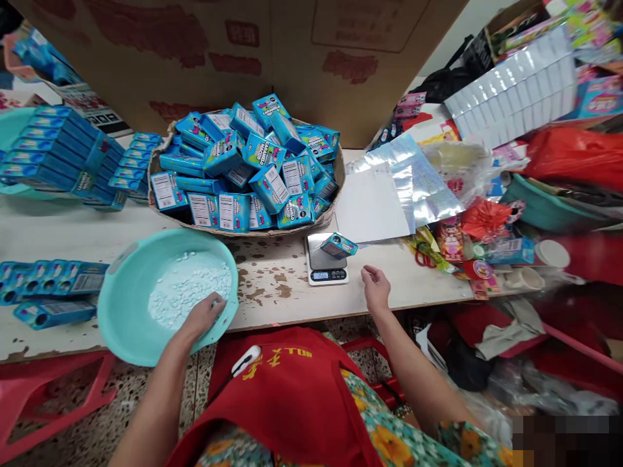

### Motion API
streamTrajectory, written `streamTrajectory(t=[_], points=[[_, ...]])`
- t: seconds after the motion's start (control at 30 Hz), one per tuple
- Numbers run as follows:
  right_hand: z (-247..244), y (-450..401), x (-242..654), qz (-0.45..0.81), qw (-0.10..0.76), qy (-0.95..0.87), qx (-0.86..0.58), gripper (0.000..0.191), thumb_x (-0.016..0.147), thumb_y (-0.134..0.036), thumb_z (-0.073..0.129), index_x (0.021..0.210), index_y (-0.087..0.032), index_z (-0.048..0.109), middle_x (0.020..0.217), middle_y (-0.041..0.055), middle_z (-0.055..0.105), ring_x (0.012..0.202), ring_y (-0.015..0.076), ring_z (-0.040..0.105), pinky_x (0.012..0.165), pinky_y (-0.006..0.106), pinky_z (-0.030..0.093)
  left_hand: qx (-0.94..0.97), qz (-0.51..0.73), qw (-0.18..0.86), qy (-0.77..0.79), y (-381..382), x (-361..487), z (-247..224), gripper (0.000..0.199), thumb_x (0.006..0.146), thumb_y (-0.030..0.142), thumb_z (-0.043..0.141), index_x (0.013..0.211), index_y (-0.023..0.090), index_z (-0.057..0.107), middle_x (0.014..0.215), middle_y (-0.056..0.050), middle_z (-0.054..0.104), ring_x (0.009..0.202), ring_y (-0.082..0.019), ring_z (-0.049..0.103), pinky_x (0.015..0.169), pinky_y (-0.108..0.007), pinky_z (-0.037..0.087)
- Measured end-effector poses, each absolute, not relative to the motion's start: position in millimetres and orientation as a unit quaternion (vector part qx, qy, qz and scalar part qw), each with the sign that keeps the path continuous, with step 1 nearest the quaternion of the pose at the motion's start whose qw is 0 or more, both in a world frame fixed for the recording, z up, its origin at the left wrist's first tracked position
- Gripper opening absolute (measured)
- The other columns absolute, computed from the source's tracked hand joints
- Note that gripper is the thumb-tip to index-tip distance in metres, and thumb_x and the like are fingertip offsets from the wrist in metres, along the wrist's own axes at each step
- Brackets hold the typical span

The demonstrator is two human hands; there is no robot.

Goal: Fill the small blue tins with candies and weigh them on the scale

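My left hand [207, 314] is inside the right side of a turquoise basin [124, 311], its fingers closed at small white pieces [189, 282]; what they hold is too small to tell. A small blue box [339, 246] lies tilted on the plate of a white digital scale [328, 277] with a lit display. Just right of the scale, my right hand [376, 285] hovers near the table edge with fingers curled together; anything between them cannot be made out. Behind the scale and basin, a large cardboard tray [233, 232] is heaped with blue boxes [265, 152].
Stacked blue boxes [48, 152] stand at the left, with more boxes [53, 285] nearer the front edge. White paper [372, 204] and shiny sheets [428, 188] lie right of the tray. Packets, red scissors [425, 257] and cups clutter the right. A big carton [272, 58] rises behind.
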State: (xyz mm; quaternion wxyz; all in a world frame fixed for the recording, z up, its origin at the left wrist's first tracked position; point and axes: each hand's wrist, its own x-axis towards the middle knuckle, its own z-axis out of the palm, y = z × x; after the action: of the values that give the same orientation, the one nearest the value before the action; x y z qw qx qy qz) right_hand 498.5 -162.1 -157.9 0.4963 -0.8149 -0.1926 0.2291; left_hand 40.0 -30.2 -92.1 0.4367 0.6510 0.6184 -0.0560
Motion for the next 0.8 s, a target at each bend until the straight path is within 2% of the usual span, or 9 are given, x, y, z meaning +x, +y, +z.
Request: streamTrajectory(t=[0.1,0.27,0.37,0.47,0.6,0.7,0.8], points=[[-156.7,-164.8,499.2,0.229,0.499,-0.189,-0.814,0.042,0.070,-0.045,0.064,0.098,-0.013,0.065,0.098,0.0108,0.068,0.088,0.0203,0.062,0.085,0.039,0.049,0.583,0.024,0.518,0.625,-33.0,31.5,-89.4,0.026,0.066,0.044,0.061,0.071,0.018,0.062,0.071,-0.002,0.062,0.068,-0.018,0.053,0.063,-0.027,0.041],[-153.0,-168.0,502.6,0.223,0.499,-0.191,-0.816,0.043,0.070,-0.046,0.064,0.098,-0.014,0.065,0.098,0.0106,0.068,0.088,0.0203,0.062,0.085,0.039,0.049,0.329,0.211,0.621,0.679,-40.9,19.3,-86.0,0.038,0.052,0.034,0.080,0.081,0.015,0.065,0.073,-0.001,0.059,0.055,-0.010,0.047,0.044,-0.018,0.034],[-149.7,-168.8,503.7,0.225,0.495,-0.192,-0.817,0.043,0.070,-0.045,0.065,0.098,-0.013,0.065,0.098,0.0110,0.068,0.088,0.0204,0.062,0.084,0.039,0.049,0.191,0.353,0.690,0.602,-42.2,14.5,-79.4,0.028,0.061,0.028,0.075,0.082,0.016,0.063,0.063,0.001,0.052,0.047,-0.007,0.043,0.040,-0.015,0.031],[-146.9,-167.7,502.7,0.234,0.491,-0.192,-0.817,0.043,0.070,-0.046,0.065,0.099,-0.014,0.065,0.097,0.0109,0.068,0.087,0.0204,0.062,0.082,0.038,0.050,0.104,0.430,0.736,0.512,-41.0,13.8,-72.8,0.014,0.074,0.030,0.061,0.074,0.016,0.059,0.056,0.001,0.048,0.040,-0.007,0.037,0.038,-0.017,0.032],[-143.5,-162.9,500.0,0.242,0.491,-0.196,-0.814,0.043,0.070,-0.045,0.066,0.099,-0.014,0.065,0.097,0.0108,0.068,0.086,0.0199,0.063,0.081,0.037,0.050,0.056,0.465,0.758,0.455,-38.4,16.4,-68.4,0.017,0.080,0.022,0.051,0.064,0.016,0.051,0.055,0.001,0.044,0.037,-0.006,0.033,0.034,-0.017,0.029],[-141.7,-158.7,498.6,0.246,0.492,-0.200,-0.811,0.042,0.070,-0.045,0.066,0.099,-0.014,0.065,0.097,0.0106,0.068,0.085,0.0193,0.062,0.081,0.037,0.050,0.028,0.501,0.741,0.447,-36.1,18.1,-70.1,0.022,0.084,0.025,0.047,0.064,0.016,0.047,0.060,0.000,0.047,0.041,-0.008,0.040,0.036,-0.018,0.033],[-141.3,-154.9,497.4,0.247,0.494,-0.200,-0.809,0.042,0.070,-0.045,0.065,0.099,-0.014,0.065,0.097,0.0103,0.068,0.084,0.0192,0.062,0.082,0.037,0.050,-0.016,0.449,0.736,0.507,-34.1,21.5,-76.5,0.028,0.090,0.025,0.038,0.065,0.015,0.048,0.062,-0.003,0.049,0.041,-0.008,0.041,0.035,-0.017,0.032]])
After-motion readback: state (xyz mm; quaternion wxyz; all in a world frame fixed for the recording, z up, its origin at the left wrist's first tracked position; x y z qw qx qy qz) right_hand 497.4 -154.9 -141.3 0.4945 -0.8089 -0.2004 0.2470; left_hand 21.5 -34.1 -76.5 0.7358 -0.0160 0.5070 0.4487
